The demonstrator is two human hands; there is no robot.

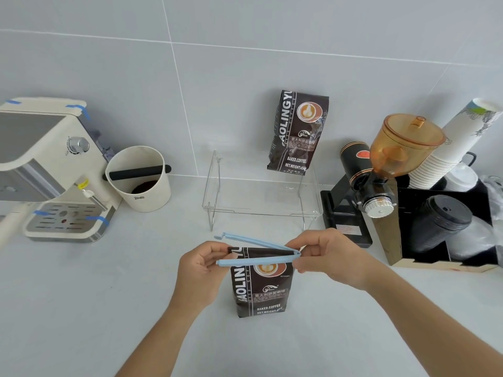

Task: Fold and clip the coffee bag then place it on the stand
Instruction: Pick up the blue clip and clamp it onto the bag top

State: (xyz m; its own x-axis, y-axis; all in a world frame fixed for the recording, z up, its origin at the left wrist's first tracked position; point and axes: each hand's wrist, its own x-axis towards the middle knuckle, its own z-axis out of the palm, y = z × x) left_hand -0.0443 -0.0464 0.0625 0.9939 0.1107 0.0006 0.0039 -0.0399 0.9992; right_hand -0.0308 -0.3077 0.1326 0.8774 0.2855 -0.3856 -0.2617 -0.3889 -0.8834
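A dark brown coffee bag [262, 289] stands upright on the white counter in front of me, its top folded over. A light blue sealing clip [258, 261] straddles the folded top, its two bars spread apart on the left and hinged on the right. My left hand [200, 268] pinches the bag's top left corner by the clip's front bar. My right hand [326, 257] holds the clip's hinged end. Behind the bag stands a clear acrylic stand [261, 202], and a second coffee bag [298, 131] rests on its back right part against the wall.
A cream espresso machine [51, 170] and a cream knock box [138, 178] sit at the left. At the right are a black grinder with an amber hopper [381, 170], stacked paper cups [451, 148] and a black organiser with lids [441, 221]. A tiled wall rises behind.
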